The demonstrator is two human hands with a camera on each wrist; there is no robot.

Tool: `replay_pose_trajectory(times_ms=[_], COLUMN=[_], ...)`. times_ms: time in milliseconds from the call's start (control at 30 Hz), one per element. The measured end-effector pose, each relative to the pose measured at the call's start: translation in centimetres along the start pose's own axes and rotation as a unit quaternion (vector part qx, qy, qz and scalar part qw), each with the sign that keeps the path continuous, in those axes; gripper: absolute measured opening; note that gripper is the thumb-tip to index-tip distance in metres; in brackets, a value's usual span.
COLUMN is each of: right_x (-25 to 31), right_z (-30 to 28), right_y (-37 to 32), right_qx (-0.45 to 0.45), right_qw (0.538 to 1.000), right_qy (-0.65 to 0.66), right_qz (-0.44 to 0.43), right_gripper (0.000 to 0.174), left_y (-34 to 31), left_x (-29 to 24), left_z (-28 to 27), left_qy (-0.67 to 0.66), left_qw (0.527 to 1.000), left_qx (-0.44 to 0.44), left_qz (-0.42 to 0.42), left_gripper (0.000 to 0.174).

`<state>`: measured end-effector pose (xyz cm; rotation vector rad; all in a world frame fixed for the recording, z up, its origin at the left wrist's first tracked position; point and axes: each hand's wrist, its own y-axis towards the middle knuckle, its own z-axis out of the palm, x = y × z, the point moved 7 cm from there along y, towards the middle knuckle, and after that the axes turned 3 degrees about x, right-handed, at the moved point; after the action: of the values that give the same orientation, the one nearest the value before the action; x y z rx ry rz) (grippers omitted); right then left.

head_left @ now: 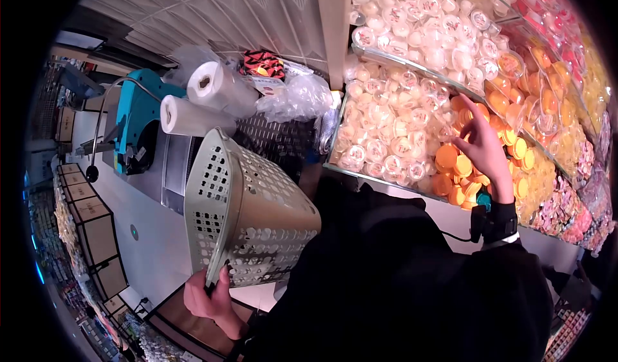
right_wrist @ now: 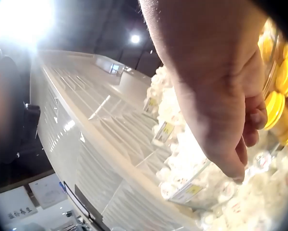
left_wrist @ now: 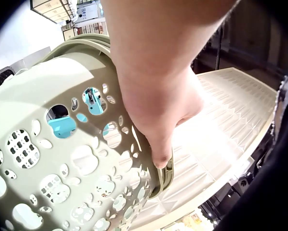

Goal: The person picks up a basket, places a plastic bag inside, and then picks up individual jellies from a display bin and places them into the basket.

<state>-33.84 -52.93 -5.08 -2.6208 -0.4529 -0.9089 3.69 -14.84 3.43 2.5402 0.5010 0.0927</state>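
My left hand [head_left: 209, 301] grips the rim of a pale green plastic shopping basket [head_left: 273, 223], with the thumb over the edge. The basket is tipped on its side, and its wall is pierced with rounded holes. In the left wrist view the thumb of the left hand [left_wrist: 158, 115] presses on the basket's rim [left_wrist: 164, 180]. Over the sweets display, my right hand [head_left: 486, 149] reaches out with the index finger stretched and nothing in its grasp. Below and beside it lie small cups with orange lids [head_left: 462, 166]. Whitish jelly cups [head_left: 393, 130] fill the compartment next to them.
A teal machine [head_left: 138, 114] and rolls of clear plastic bags [head_left: 215, 88] stand on the counter at left. Clear dividers separate more whitish cups [head_left: 425, 24], orange cups [head_left: 541, 95] and pink wrapped sweets [head_left: 560, 214]. Price tags [right_wrist: 186, 192] line the bins.
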Motion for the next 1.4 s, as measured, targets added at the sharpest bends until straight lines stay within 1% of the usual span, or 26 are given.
replay_pose_trajectory(times_ms=[67, 200, 233, 300, 467, 500, 533, 567, 600, 633, 733, 833, 867, 933, 1000, 1067, 1167, 1200, 1267, 1300, 1333, 1367, 1400], right_x=[-3.1, -5.9, -6.5, -7.0, -7.8, -7.8, -7.9, -7.8, -7.7, -7.5, -6.9, -6.4, -5.9, -5.4, -4.1, -3.3, -2.9, -3.2, -3.7, -3.8, -3.8, -3.7, -3.3], right_z=[-0.7, 0.6, 1.0, 2.0, 4.2, 4.4, 4.7, 4.7, 4.6, 4.7, 4.5, 4.7, 4.7, 5.0, 5.7, 6.8, 8.4, 9.2, 10.5, 11.4, 12.2, 13.0, 13.5], right_y=[-2.4, -6.9, -7.7, -9.0, -9.6, -9.2, -8.8, -8.4, -7.9, -7.5, -6.4, -5.1, -4.5, -3.7, -3.1, -3.0, -4.8, -5.9, -7.9, -9.2, -10.5, -11.7, -12.6], right_qx=[-0.036, 0.007, 0.025, 0.047, 0.048, 0.039, 0.038, 0.019, 0.0, 0.001, -0.018, -0.021, -0.021, -0.015, -0.034, 0.004, 0.028, 0.038, 0.046, 0.057, 0.069, 0.077, 0.074], right_qw=[0.999, 0.993, 0.993, 0.99, 0.989, 0.99, 0.99, 0.991, 0.992, 0.993, 0.993, 0.994, 0.995, 0.997, 0.999, 0.999, 0.999, 0.998, 0.997, 0.997, 0.996, 0.995, 0.996], right_qy=[0.004, 0.034, 0.01, 0.015, 0.038, 0.024, 0.024, 0.008, -0.008, -0.008, -0.016, -0.016, -0.02, -0.023, -0.009, -0.01, -0.016, -0.006, 0.004, -0.009, -0.021, -0.02, -0.021], right_qz=[0.017, 0.112, 0.114, 0.129, 0.136, 0.135, 0.134, 0.129, 0.122, 0.121, 0.118, 0.106, 0.094, 0.078, 0.028, 0.052, 0.043, 0.051, 0.057, 0.055, 0.055, 0.052, 0.052], right_gripper=[0.08, 0.075, 0.072, 0.068, 0.062, 0.058, 0.058, 0.056, 0.054, 0.054, 0.051, 0.051, 0.051, 0.052, 0.051, 0.049, 0.045, 0.042, 0.04, 0.039, 0.037, 0.037, 0.037], left_y=[0.5, 0.6, 0.7, 0.9, 1.2, 1.2, 1.1, 1.0, 0.8, 0.6, 0.3, -0.2, -0.4, -0.4, -0.4, 0.0, -0.3, -0.4, -0.9, -0.9, -0.8, -1.2, -2.1], left_x=[-0.2, 0.2, 0.2, -0.2, -0.5, -0.4, -0.3, -0.3, -0.1, 0.2, 0.2, 0.4, 0.5, 0.4, 0.3, -0.6, -0.7, -0.5, 0.4, 0.9, 0.6, 0.7, 0.7], left_z=[0.0, 0.2, 0.2, 0.1, 0.0, 0.1, 0.1, 0.0, 0.0, 0.1, -0.1, -0.1, 0.0, 0.0, -0.2, -0.3, -0.5, -0.7, -0.3, -0.2, -0.7, 0.2, 0.9], left_qy=[0.003, 0.02, 0.004, -0.01, -0.016, -0.015, -0.013, -0.013, -0.01, -0.007, -0.001, -0.008, -0.006, -0.013, 0.012, 0.011, -0.023, -0.023, -0.062, -0.094, -0.095, -0.131, -0.167], left_qw=[1.0, 1.0, 1.0, 1.0, 0.999, 0.999, 0.999, 0.999, 0.999, 0.999, 0.999, 0.999, 0.999, 1.0, 0.999, 0.999, 0.999, 0.999, 0.992, 0.979, 0.979, 0.953, 0.916], left_qx=[0.005, 0.018, 0.024, 0.011, 0.015, 0.022, 0.029, 0.028, 0.037, 0.047, 0.035, 0.029, 0.028, 0.022, 0.04, 0.03, 0.035, 0.032, 0.074, 0.125, 0.124, 0.211, 0.295], left_qz=[0.001, 0.005, -0.004, 0.021, 0.029, 0.025, 0.022, 0.022, 0.008, -0.006, 0.003, -0.012, -0.015, 0.006, -0.006, -0.013, -0.026, -0.026, -0.081, -0.128, -0.128, -0.173, -0.215], left_gripper=[0.035, 0.032, 0.031, 0.029, 0.028, 0.028, 0.028, 0.028, 0.028, 0.028, 0.028, 0.029, 0.029, 0.03, 0.031, 0.032, 0.032, 0.032, 0.031, 0.031, 0.031, 0.032, 0.034])
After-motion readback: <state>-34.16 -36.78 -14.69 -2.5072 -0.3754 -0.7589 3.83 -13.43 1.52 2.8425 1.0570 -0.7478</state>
